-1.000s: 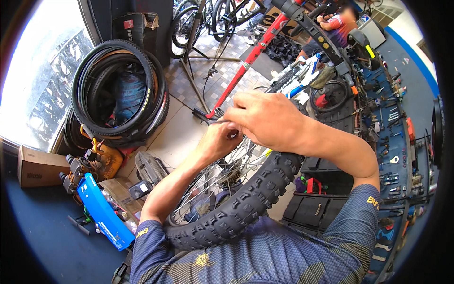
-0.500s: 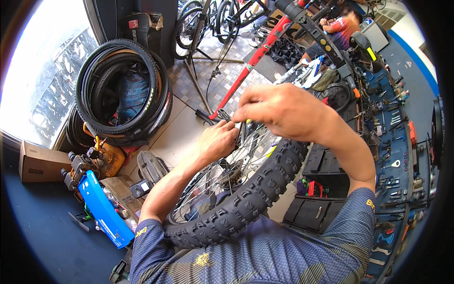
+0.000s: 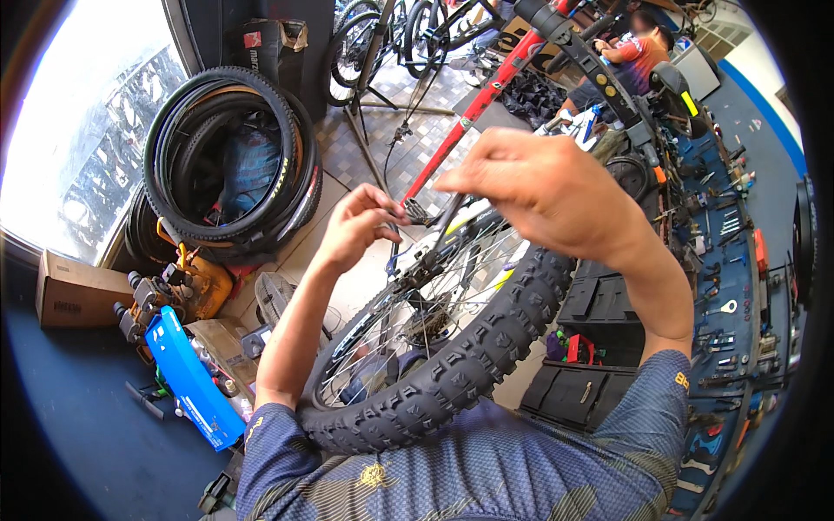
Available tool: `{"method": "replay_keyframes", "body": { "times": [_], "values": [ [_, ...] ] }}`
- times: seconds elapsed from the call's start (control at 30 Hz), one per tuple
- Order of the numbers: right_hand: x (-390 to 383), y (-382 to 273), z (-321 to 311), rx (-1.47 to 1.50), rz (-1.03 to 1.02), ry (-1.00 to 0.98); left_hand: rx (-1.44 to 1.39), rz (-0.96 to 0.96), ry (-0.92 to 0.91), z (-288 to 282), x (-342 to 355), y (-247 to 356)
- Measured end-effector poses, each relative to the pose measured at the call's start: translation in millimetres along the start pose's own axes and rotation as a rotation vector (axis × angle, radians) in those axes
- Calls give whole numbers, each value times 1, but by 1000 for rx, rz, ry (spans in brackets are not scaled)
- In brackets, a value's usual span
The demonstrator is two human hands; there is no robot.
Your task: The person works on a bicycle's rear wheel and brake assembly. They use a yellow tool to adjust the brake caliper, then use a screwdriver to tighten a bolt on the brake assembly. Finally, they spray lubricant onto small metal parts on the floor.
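A bicycle wheel with a knobbly black tire (image 3: 452, 378) stands close against my chest, its spokes slanting towards a hub with a cassette (image 3: 428, 328). My right hand (image 3: 543, 187) is closed, slightly blurred, above the wheel. From its fingertips a thin dark tool (image 3: 449, 215) slants down to a small black bike part (image 3: 420, 262) beside the rim; its exact kind is not clear. My left hand (image 3: 358, 227) is raised left of that part, fingers loosely bent and apart, near the lower end of the red frame tube (image 3: 469, 113). I see nothing held in it.
Stacked tires (image 3: 221, 156) lie at the left by the window. Below them are a cardboard box (image 3: 82, 291) and a blue panel (image 3: 193, 378). Along the right runs a blue tool board (image 3: 725, 260) beside black cases (image 3: 569, 391). A person (image 3: 638, 56) sits at the far right.
My left hand has come away from the bike part, moving left and up, and its fingers have parted. My right hand has risen slightly. The dark tool beneath it now shows more fully.
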State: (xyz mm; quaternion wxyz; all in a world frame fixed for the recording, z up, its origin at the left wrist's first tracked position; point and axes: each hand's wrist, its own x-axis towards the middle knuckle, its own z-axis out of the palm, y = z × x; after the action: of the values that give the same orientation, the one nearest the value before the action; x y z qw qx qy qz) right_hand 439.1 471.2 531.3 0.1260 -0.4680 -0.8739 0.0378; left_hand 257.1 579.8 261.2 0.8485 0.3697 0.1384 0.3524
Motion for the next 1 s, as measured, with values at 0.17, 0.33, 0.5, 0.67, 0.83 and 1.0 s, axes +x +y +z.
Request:
{"method": "replay_keyframes", "body": {
  "times": [0.17,0.33,0.5,0.67,0.83,1.0],
  "values": [
    [14,-11,28,-100,-133,-292,99,-5,-100,-2,-25,40],
    [32,-20,39,-33,-133,-415,909,293,-360,19,-59,47],
    [46,-27,55,-40,-155,-486,1029,420,-308,17,-62,27],
    [50,-29,64,-58,-119,-528,1066,432,-307,9,-65,18],
    [47,-28,61,-21,-96,-485,1073,506,-253,11,-65,14],
    [43,-27,64,14,-91,-442,1038,600,-221,10,-61,4]
  ]
}}
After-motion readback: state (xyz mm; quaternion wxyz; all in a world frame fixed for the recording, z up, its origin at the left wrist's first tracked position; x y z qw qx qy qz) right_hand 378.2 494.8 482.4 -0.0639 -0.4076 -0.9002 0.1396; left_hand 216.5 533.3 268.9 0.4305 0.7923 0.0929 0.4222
